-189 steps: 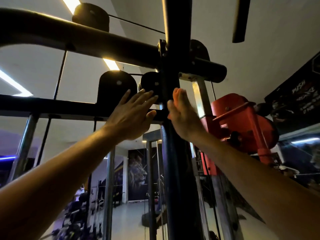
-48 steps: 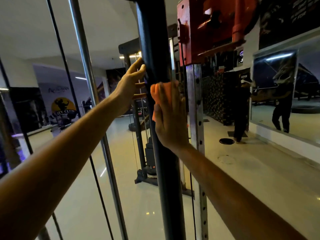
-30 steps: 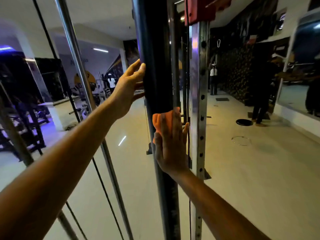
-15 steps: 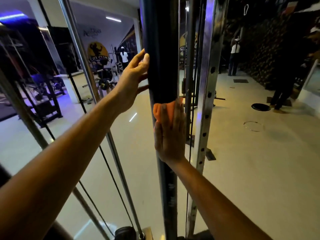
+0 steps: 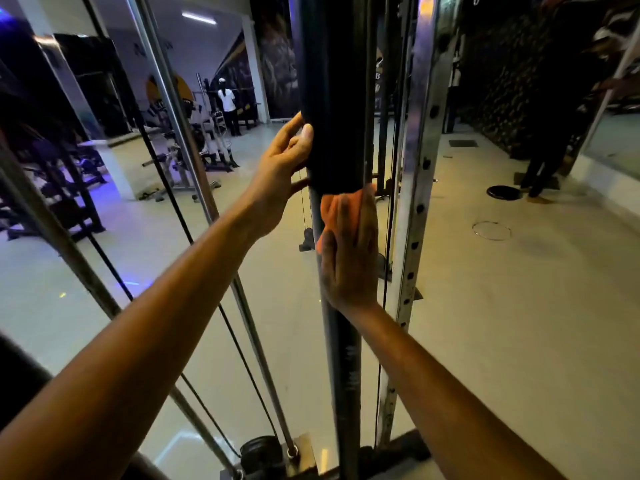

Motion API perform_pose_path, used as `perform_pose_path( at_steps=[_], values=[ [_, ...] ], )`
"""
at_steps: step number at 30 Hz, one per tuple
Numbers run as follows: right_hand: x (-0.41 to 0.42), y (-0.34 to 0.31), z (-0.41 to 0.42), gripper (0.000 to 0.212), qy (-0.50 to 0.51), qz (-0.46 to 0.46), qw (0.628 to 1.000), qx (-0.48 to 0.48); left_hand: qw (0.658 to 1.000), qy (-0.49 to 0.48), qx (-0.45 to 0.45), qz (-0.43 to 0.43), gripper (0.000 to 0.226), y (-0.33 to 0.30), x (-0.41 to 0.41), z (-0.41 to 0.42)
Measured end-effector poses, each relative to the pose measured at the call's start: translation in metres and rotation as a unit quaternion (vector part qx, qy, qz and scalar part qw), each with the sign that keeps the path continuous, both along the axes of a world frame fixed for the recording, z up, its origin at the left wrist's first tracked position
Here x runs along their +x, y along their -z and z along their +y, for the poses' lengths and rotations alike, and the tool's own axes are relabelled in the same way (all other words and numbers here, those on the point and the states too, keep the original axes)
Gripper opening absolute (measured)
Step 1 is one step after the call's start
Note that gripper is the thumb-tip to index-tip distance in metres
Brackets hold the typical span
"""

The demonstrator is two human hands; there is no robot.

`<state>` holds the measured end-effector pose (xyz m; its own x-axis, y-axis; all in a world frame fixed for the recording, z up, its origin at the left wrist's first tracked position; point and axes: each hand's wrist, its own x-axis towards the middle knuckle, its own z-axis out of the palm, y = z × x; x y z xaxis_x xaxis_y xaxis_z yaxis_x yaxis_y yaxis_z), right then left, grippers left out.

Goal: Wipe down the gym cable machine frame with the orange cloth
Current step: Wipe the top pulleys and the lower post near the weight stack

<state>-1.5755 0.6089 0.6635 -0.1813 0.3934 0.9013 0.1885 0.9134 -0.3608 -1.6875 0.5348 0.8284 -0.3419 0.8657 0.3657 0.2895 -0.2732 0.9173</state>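
The cable machine's black upright post (image 5: 332, 98) runs down the middle of the view. My right hand (image 5: 349, 258) lies flat against it with straight fingers, pressing the orange cloth (image 5: 332, 209) onto the post; only the cloth's top edge shows above my fingers. My left hand (image 5: 277, 178) holds the post's left side higher up, thumb on the front and fingers curled round behind.
A chrome perforated upright (image 5: 415, 202) stands just right of the post. Chrome guide rods (image 5: 194, 161) and a black cable (image 5: 166, 188) slant down at the left to a pulley (image 5: 263, 455) at the base. People and gym equipment stand far behind on the pale floor.
My right hand has slid the cloth down the post from the top frame over the last seconds. My left hand has followed down and keeps its hold. The view has tilted toward the base.
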Motion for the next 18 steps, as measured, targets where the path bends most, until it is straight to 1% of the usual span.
perform_pose_path(
  at_steps=[2,4,6,9,11,12,14,16,18],
  values=[
    [0.006,0.043,-0.006,0.091,0.0,-0.029,0.999,-0.028,1.0,0.014,-0.008,-0.005,0.059,0.012,-0.001,0.0],
    [0.007,0.051,-0.009,0.087,0.0,-0.038,0.998,-0.04,1.0,0.025,-0.016,-0.011,0.058,0.026,-0.003,0.0],
    [0.004,0.027,-0.01,0.078,-0.002,-0.027,0.998,-0.05,0.999,0.032,-0.02,-0.011,0.058,0.037,-0.005,0.0],
    [-0.003,-0.022,-0.007,0.067,-0.011,0.026,0.999,-0.042,0.999,0.044,-0.015,-0.008,0.052,0.046,-0.007,0.001],
    [-0.008,-0.038,-0.005,0.068,-0.001,0.047,0.998,-0.029,0.999,0.052,-0.006,-0.005,0.05,0.051,-0.008,0.001],
    [-0.01,-0.036,-0.004,0.073,0.01,0.046,0.999,-0.024,0.999,0.054,-0.002,-0.004,0.05,0.054,-0.008,0.001],
    [-0.011,-0.011,-0.007,0.084,0.033,0.025,0.999,-0.019,0.998,0.056,-0.002,-0.012,0.051,0.064,-0.007,-0.001],
    [-0.006,0.039,-0.016,0.091,0.043,-0.014,0.999,-0.027,0.998,0.054,-0.009,-0.033,0.053,0.076,-0.007,-0.003],
    [0.003,0.089,-0.03,0.096,0.032,-0.047,0.997,-0.059,0.997,0.049,-0.015,-0.051,0.052,0.088,-0.007,-0.006]
  ],
)
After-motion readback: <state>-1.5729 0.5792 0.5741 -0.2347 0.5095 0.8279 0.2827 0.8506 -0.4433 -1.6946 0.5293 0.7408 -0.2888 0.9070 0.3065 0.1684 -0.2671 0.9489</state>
